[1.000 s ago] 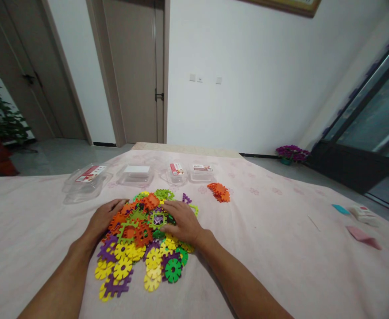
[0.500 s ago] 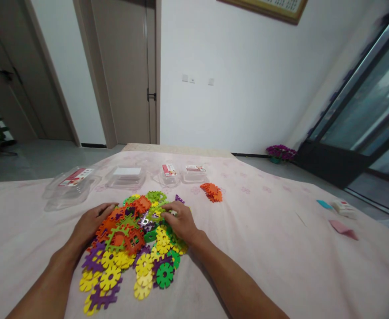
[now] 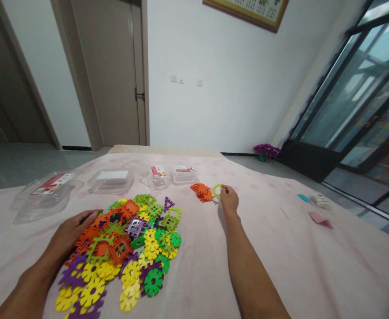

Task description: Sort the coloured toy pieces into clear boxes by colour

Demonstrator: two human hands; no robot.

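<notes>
A heap of flat plastic building pieces (image 3: 124,248) in orange, green, yellow and purple lies on the pink bedsheet (image 3: 280,266). My left hand (image 3: 71,230) rests flat at the heap's left edge, fingers stretched toward the orange pieces. My right hand (image 3: 229,199) is stretched out far to the right and pinches a light-green ring-shaped piece (image 3: 217,191). That piece hangs right beside a small separate pile of orange pieces (image 3: 201,192).
Clear plastic boxes stand along the far side: a large one (image 3: 44,195), a flat one (image 3: 113,179), and two small ones (image 3: 159,173) (image 3: 185,173). A blue item (image 3: 303,197), a white packet (image 3: 320,200) and a pink item (image 3: 318,218) lie at right.
My right hand left the heap and moved right and away with a light-green piece, reaching the orange pile. The left hand stayed by the heap. The camera turned to the right.
</notes>
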